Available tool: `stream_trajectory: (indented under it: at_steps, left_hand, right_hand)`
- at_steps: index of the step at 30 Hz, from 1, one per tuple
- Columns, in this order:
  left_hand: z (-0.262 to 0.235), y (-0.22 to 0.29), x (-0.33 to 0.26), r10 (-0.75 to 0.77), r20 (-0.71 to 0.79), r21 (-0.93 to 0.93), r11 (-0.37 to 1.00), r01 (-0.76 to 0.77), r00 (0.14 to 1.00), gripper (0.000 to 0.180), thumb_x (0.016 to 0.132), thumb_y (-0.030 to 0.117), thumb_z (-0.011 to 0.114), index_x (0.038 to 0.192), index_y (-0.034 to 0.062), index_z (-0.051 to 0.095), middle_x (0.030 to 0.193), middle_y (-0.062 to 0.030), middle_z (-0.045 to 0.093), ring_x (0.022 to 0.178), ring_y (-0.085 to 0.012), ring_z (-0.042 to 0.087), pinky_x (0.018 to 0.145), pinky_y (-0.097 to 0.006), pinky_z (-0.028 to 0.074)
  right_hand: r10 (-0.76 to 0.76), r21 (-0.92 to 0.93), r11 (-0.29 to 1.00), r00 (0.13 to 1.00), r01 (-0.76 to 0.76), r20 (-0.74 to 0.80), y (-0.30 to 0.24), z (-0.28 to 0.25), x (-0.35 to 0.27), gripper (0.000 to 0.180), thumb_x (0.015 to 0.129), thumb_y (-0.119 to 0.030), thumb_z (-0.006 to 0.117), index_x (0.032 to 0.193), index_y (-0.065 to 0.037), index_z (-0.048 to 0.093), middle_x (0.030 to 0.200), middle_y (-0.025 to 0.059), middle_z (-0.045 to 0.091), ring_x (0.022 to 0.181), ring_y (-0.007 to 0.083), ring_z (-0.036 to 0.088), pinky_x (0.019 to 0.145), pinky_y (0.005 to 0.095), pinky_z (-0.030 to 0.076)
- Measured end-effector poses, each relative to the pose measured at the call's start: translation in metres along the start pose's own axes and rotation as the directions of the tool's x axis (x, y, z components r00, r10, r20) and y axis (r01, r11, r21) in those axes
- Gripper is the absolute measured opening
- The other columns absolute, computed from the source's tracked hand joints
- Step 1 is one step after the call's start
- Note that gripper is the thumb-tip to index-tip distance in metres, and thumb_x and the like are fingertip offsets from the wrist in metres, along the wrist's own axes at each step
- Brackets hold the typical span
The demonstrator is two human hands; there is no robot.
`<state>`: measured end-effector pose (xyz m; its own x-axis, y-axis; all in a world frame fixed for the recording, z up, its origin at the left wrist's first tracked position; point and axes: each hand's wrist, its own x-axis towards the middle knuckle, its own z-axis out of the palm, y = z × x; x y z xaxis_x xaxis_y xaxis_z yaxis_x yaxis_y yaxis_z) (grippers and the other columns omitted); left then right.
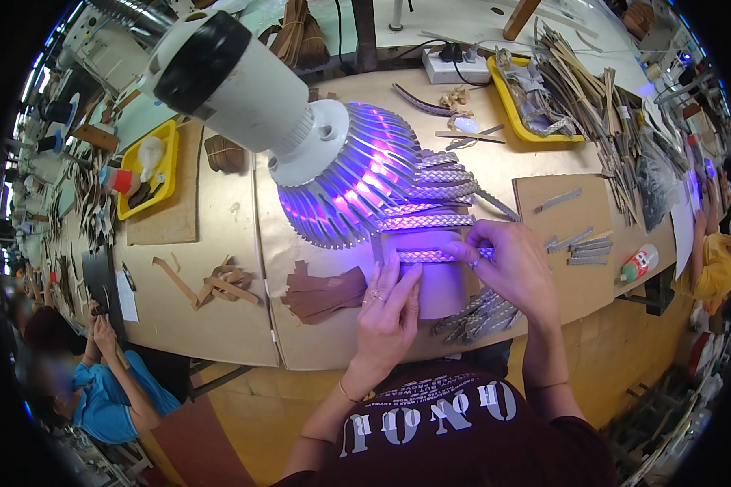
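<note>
A short grey braided strap point(427, 256) lies across a flat board point(430, 296) under purple light. Thumb and fingers of my right hand point(513, 264) pinch the strap near its right end. At the strap's left end, the fingertips of my left hand point(387, 312) press it down, with the fingers bent and close together. Just beyond, several more braided straps point(443, 191) lie in a row, partly hidden by the lamp point(345, 174). A bundle of braided ends point(479, 318) spreads beneath my right wrist.
The large lamp head leans in close above my left hand. Brown strips point(325, 294) lie to the left. Cut braided pieces point(590, 247) rest on cardboard point(556, 280) at right. Yellow trays point(530, 136) stand farther off. A person in blue point(118, 398) sits at the left.
</note>
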<state>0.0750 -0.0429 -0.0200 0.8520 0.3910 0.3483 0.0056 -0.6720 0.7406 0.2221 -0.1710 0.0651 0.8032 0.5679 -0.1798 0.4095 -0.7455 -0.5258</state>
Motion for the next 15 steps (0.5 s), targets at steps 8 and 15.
stream_trajectory:
  at_steps: [8, 15]
  left_hand:
    - [-0.002, 0.002, 0.002, -0.005, 0.027, 0.032, 0.999, 0.005, 1.0, 0.026, 0.09, 0.005, 0.065, 0.115, 0.002, 0.066, 0.124, -0.0258, 0.061, 0.115, -0.0385, 0.061, 0.102, -0.048, 0.046]
    - [-0.003, 0.0, 0.002, 0.005, 0.038, 0.06, 0.998, -0.007, 0.999, 0.027, 0.089, 0.004, 0.065, 0.116, 0.0029, 0.065, 0.127, -0.0254, 0.06, 0.115, -0.0393, 0.061, 0.102, -0.048, 0.046]
  right_hand:
    - [0.014, 0.035, 0.999, 1.0, -0.014, -0.015, 0.008, 0.007, 0.0, 0.04, 0.083, -0.042, 0.074, 0.075, -0.004, 0.067, 0.058, 0.0113, 0.057, 0.055, 0.0275, 0.057, 0.054, 0.0382, 0.042]
    - [0.075, 0.206, 0.976, 0.996, -0.065, -0.041, 0.022, 0.037, 0.001, 0.045, 0.084, -0.051, 0.069, 0.08, -0.006, 0.068, 0.06, 0.0129, 0.061, 0.06, 0.0315, 0.064, 0.057, 0.0416, 0.047]
